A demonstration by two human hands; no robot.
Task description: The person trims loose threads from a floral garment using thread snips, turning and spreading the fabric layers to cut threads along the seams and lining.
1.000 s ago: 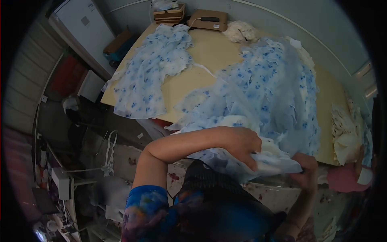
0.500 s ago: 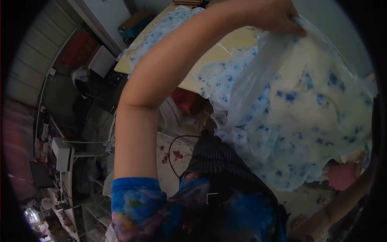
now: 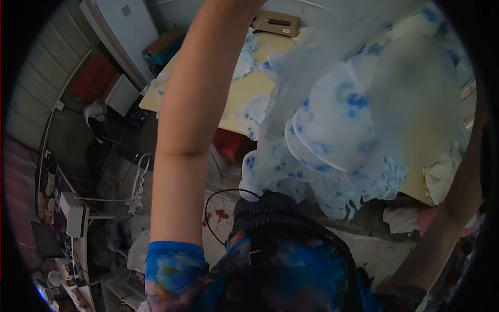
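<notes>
Both of my hands are outside the picture. The left forearm rises past the top edge, and the right forearm runs up along the dark right edge. In front of me a sheer white fabric with blue flowers [image 3: 332,114] hangs raised, its ruffled lower part close to my waist. A plain grey-white sheer layer [image 3: 306,57] drapes down its left side. Part of the fabric at the right is blurred close to the camera. What holds the fabric up cannot be seen. Another blue-flowered piece [image 3: 247,60] lies on the yellow table [image 3: 236,101], partly behind my left arm.
A brown case [image 3: 275,23] is at the table's back. Cream fabric [image 3: 442,177] lies at its right end, with white and pink cloth [image 3: 400,219] below. A red object [image 3: 231,145] is under the table. At left are a white machine [image 3: 73,213] and a blue box [image 3: 162,51].
My left hand has moved up out of view, and my right hand remains out of view. The flowered fabric, first lying on the table, has been lifted and now hangs higher and closer to the camera.
</notes>
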